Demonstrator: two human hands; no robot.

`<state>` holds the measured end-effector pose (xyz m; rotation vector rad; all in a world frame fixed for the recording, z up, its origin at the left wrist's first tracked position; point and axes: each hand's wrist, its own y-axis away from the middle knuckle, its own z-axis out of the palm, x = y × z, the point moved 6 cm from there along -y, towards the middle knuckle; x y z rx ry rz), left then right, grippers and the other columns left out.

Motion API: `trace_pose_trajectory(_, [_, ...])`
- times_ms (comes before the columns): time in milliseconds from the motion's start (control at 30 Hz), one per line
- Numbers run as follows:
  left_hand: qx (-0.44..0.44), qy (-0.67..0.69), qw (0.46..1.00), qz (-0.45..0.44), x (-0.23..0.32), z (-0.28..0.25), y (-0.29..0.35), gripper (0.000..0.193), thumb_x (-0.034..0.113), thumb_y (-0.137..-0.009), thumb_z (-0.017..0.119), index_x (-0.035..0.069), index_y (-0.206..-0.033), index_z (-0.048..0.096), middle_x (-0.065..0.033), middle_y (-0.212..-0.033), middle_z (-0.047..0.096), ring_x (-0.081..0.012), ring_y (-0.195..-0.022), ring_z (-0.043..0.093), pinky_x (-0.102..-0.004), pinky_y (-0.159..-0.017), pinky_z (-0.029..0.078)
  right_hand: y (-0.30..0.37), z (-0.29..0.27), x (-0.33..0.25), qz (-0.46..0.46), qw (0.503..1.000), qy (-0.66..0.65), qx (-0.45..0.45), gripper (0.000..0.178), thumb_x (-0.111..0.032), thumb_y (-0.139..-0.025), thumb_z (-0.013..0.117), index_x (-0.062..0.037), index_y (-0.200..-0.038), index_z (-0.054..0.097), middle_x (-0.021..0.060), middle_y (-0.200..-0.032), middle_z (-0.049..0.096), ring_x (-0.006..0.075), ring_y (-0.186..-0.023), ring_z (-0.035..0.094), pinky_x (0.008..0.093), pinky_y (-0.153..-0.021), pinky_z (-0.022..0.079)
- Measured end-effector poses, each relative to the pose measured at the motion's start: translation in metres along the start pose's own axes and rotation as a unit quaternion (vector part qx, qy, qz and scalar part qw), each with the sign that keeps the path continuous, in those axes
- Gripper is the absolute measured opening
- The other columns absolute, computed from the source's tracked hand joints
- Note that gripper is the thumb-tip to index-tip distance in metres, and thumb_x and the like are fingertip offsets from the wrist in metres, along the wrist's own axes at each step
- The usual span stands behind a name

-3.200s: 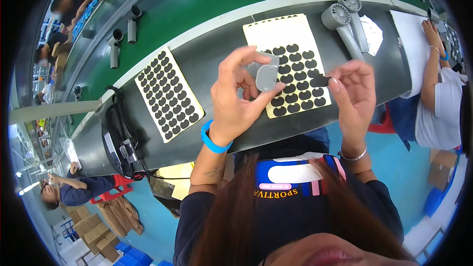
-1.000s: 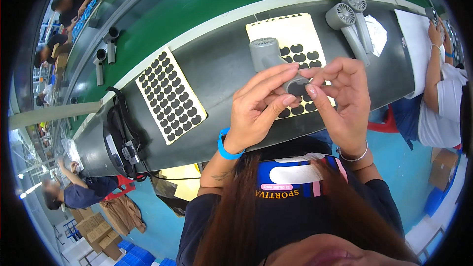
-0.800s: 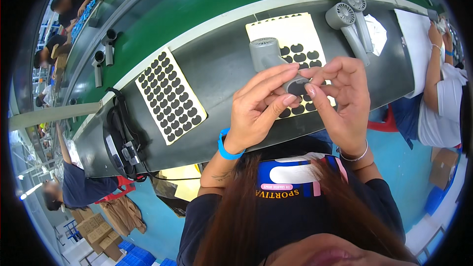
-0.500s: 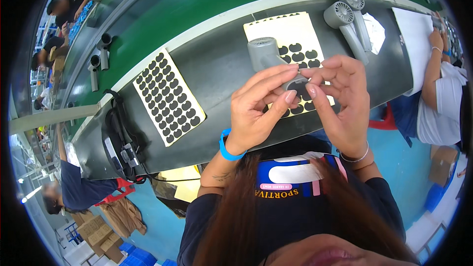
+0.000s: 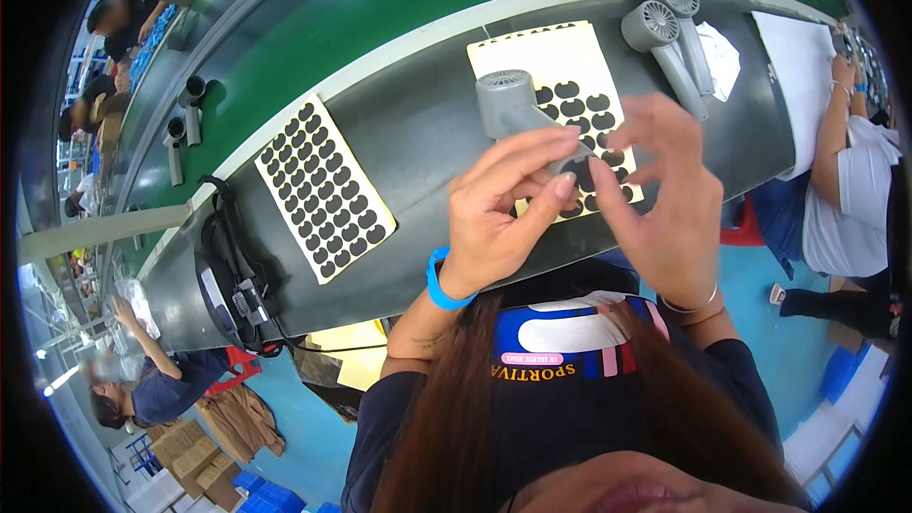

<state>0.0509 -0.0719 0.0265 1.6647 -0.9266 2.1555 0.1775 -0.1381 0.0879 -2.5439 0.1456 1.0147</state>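
My left hand [image 5: 499, 214] is closed round the handle of a grey handheld fan [image 5: 505, 100], whose round grilled head points away from me. Close to the handle's near end, my right hand [image 5: 660, 214] has its fingers apart and blurred by motion. Its thumb tip is at or very near the handle; I cannot tell whether they touch. Nothing shows in the right fingers. Beneath the fan lies a pale sheet [image 5: 537, 55] of black rounded stickers, partly covered by my hands. A second sticker sheet [image 5: 359, 171] lies to the left.
Two grey fans [image 5: 652, 27] lie at the back right beside crumpled white paper [image 5: 719, 62]. A black strapped device [image 5: 223, 275] with a cable sits at the left. More fans [image 5: 193, 119] are on the green conveyor [image 5: 399, 0]. Co-workers sit at both sides.
My right fingers have opened and lifted off the handle's end, while my left hand keeps its hold. The conveyor fans have shifted slightly left. The person at the left has leaned and reached differently.
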Motion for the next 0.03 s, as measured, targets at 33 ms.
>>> trace_pose_trajectory(33, [0.009, 0.012, 1.0, -0.009, 0.0002, -0.0037, -0.0013, 0.03, -0.006, -0.086, 0.059, -0.006, -0.116, 0.06, -0.0176, -0.121, 0.056, -0.0158, -0.08, 0.066, -0.0233, -0.067, 0.056, -0.0046, -0.0034, -0.002, -0.015, 0.998, 0.055, 0.01, 0.059, -0.005, -0.084, 0.066, -0.0076, -0.133, 0.033, 0.008, -0.103, 0.063, 0.0251, -0.087, 0.066, 0.0271, -0.072, 0.053])
